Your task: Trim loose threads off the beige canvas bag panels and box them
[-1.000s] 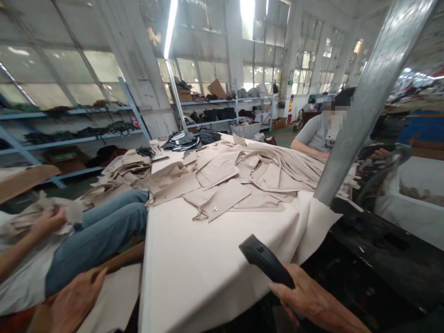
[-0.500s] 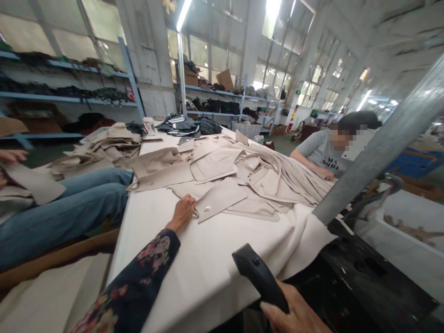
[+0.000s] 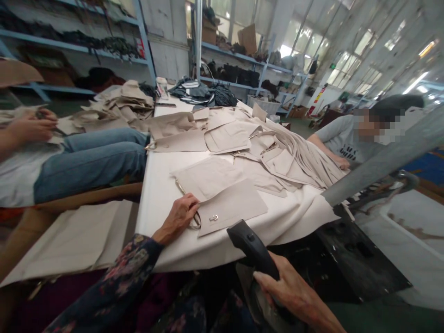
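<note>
My left hand (image 3: 178, 216) is closed on the left edge of a beige bag panel (image 3: 236, 210), by a loop of zipper or trim. A small metal clasp (image 3: 213, 218) sits on that panel, near its lower edge. Just behind lies another beige piece (image 3: 204, 178) with a metal zipper along its left side. My right hand (image 3: 291, 284) grips a black hand-held tool (image 3: 255, 247) with a curved body and a blunt nose. The nose is at the panel's near right edge; I cannot tell whether they touch.
A white-covered table (image 3: 156, 199) carries more beige pieces (image 3: 225, 136) and a dark bundle (image 3: 201, 92). A metal post (image 3: 374, 157) slants on the right, before a co-worker in grey (image 3: 333, 143). Jeans-clad legs (image 3: 93, 162) reach the table's left edge. Beige panels (image 3: 76, 236) are stacked at lower left.
My left hand has drawn the clasp panel towards me, away from the pile, with the zippered piece now showing behind it. The black tool is closer to the panel. My view has tilted down.
</note>
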Motion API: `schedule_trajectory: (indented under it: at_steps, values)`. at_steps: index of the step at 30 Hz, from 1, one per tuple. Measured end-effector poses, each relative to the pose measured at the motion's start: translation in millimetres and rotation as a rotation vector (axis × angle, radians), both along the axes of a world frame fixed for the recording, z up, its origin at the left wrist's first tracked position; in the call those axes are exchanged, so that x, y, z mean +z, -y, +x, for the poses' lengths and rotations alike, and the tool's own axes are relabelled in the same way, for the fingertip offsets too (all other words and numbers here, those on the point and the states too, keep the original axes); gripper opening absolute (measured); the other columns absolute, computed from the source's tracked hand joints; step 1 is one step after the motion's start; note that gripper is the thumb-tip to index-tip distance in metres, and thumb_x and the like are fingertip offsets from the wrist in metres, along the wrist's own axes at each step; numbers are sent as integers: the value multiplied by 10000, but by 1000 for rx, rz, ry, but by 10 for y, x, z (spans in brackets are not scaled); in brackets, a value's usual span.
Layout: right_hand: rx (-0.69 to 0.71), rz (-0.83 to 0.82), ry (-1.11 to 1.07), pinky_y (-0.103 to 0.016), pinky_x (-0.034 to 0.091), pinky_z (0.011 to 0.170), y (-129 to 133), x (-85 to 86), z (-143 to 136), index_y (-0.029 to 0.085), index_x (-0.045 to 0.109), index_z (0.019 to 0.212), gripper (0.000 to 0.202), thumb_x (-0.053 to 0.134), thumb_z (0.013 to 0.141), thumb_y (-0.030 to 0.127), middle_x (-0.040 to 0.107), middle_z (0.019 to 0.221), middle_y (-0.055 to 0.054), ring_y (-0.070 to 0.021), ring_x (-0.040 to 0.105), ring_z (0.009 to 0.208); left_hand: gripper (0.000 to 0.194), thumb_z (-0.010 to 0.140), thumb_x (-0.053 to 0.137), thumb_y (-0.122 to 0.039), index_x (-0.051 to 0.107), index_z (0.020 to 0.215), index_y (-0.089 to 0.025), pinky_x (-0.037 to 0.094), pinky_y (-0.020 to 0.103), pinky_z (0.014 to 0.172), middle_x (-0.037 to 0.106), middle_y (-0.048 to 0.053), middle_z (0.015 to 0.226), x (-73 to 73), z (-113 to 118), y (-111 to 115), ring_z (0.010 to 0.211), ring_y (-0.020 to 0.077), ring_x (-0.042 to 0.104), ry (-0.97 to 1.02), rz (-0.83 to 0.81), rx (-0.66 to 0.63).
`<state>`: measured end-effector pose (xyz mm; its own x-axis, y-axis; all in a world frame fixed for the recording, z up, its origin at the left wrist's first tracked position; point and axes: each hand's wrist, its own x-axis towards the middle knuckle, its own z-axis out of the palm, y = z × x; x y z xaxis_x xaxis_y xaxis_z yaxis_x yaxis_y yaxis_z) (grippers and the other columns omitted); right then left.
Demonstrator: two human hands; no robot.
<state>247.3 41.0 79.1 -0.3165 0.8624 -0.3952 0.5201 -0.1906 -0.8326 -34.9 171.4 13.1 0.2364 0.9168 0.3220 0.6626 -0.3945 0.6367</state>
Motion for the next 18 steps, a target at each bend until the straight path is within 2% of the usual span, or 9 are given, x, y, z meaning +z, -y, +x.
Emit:
schedule_trajectory:
  at_steps: [4,8,12,18]
  values:
    - [37,-36,14,-168,346,407,78,-40,-138,160,493,843,154,502,819,312,493,525,54,-81,449,428,218,823,444,-198,596,675,-147,382,257,634,533,22,705,1,-13,35,654,138,509,17,-7,9]
    - [88,-49,38,-158,350,401,34,-24,-276,163,490,811,154,516,815,315,506,529,48,-76,461,423,193,808,458,-171,597,677,-149,383,251,622,533,22,702,5,-19,39,649,136,501,24,-4,17]
    - [101,-8,46,-158,366,400,-129,1,-396,165,491,820,172,498,827,337,505,511,49,-80,476,415,187,805,460,-163,599,680,-148,389,256,648,538,27,712,7,-37,35,657,139,514,33,-6,2]
    - [114,12,56,-175,396,397,-443,-49,-590,154,496,758,243,497,817,389,533,550,20,-87,494,422,217,805,449,-163,595,645,-156,389,254,638,543,24,683,22,-71,24,651,139,516,48,-6,-29]
